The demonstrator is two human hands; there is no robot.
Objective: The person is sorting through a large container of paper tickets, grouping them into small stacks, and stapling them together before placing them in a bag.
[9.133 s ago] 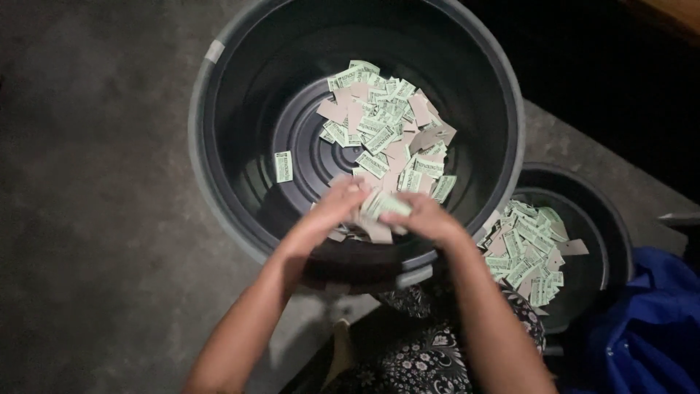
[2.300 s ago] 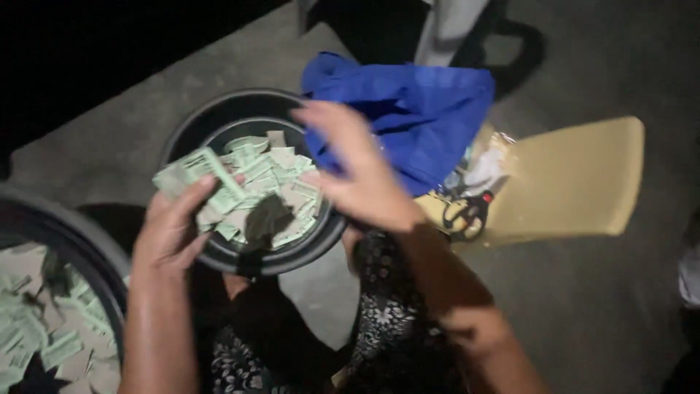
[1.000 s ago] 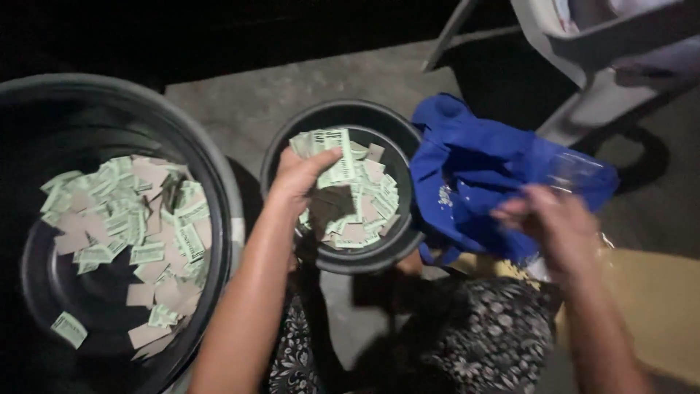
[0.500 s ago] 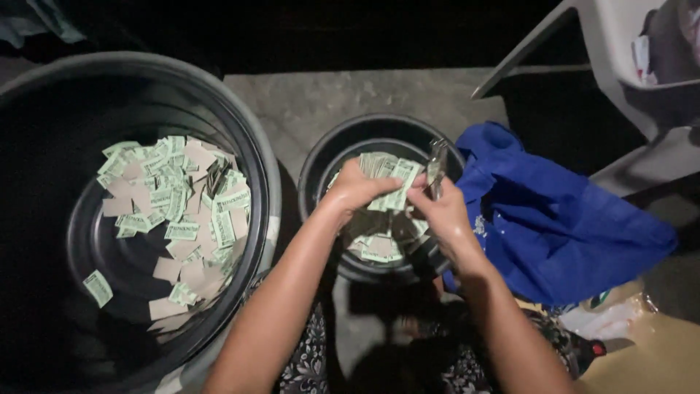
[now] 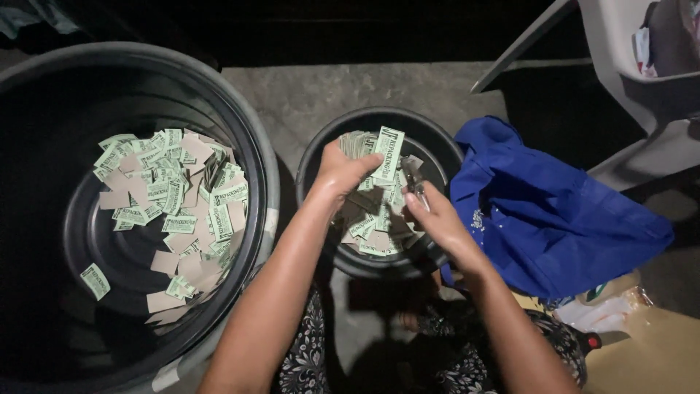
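She's crouched over the small black bucket (image 5: 315, 146), which sits dead centre on the concrete floor (image 5: 321, 91). Her left hand (image 5: 341, 169) is closed around a thick stack of green-and-white paper slips (image 5: 380, 144), held upright over the bucket's 12 o'clock rim. Her right hand (image 5: 440, 221) comes in from 4 o'clock, fingers wrapped narrowly round a small metal tool (image 5: 415, 179). It looks like scissors, though in this light I can't be sure, nor whether its blades are apart. More loose slips (image 5: 368, 230) lie in the bucket beneath both hands. As I read it, the stack has been gathered and squared and the tool is being brought up to it, its tip just beside the bundle's right edge. Whatever comes next calls for a firm pinch from the left hand so the slips don't fan out, and for the tool to meet the stack clear of her fingertips. Out at 9 o'clock stands a big dark tub (image 5: 267, 182) with a scatter of similar slips (image 5: 175, 197) on its bottom, some face down. A blue cloth bag (image 5: 554, 219) slumps at 3 o'clock, touching the bucket, with a pale plastic chair (image 5: 627, 80) at 1 o'clock and tan cardboard (image 5: 656, 354) at 5.
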